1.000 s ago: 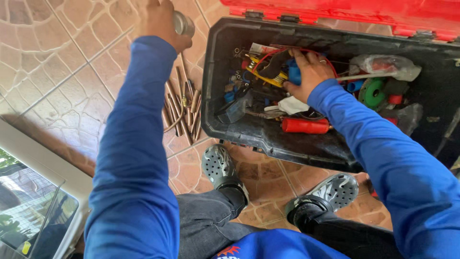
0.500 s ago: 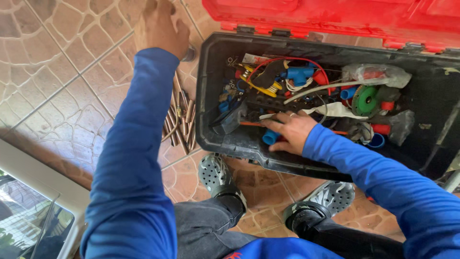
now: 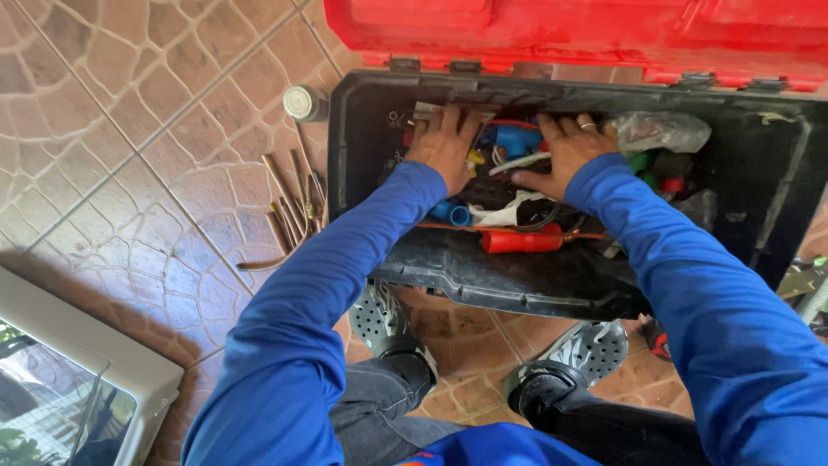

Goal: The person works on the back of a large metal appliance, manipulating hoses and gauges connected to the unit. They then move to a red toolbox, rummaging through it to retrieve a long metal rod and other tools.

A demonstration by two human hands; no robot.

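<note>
Both my hands are inside an open black toolbox [image 3: 517,280] with a red lid [image 3: 586,34]. My left hand [image 3: 444,142] lies flat, fingers apart, on the jumble at the box's back left. My right hand [image 3: 565,148], a ring on one finger, rests spread on wires and parts near the back middle. Between the two hands show blue fittings [image 3: 516,140] and white cable. A red-handled tool [image 3: 522,240] and more blue fittings [image 3: 453,212] lie just in front of my wrists. Neither hand visibly grips anything.
A grey cylindrical can [image 3: 304,102] stands on the tiled floor left of the box. Thin copper tubes [image 3: 293,207] lie beside it. A clear plastic bag [image 3: 660,129] sits in the box's right part. A white glass-fronted unit [image 3: 78,380] is at lower left. My shoes [image 3: 586,349] are below the box.
My left hand held the grey can over the floor; the can now stands on the tiles and that hand has moved into the box. My right hand shifted toward the box's back.
</note>
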